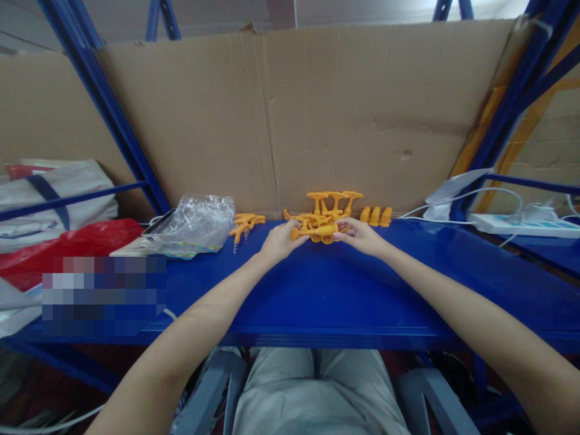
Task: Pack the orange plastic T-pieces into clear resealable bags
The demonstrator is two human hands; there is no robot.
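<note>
My left hand (281,240) grips the left end of an orange plastic corkscrew piece (319,231), which lies level and has a ribbed shaft and a thicker right part. At its right end, the fingers of my right hand (360,237) close on the same piece. Directly behind are several orange T-shaped pieces (336,198) standing upright, beside a pile of curved orange parts (301,217). A few small orange bodies (376,216) stand in a row to the right. Orange parts with metal spirals (244,226) lie left of my left hand. Ring-shaped orange parts (326,240) show just below the held piece.
Everything rests on a blue metal shelf (326,296) backed by a cardboard sheet (353,109). Clear plastic bags (194,223) and a red bag (90,241) lie left. A white power strip (521,225) with cables sits right, near a blue upright (493,133).
</note>
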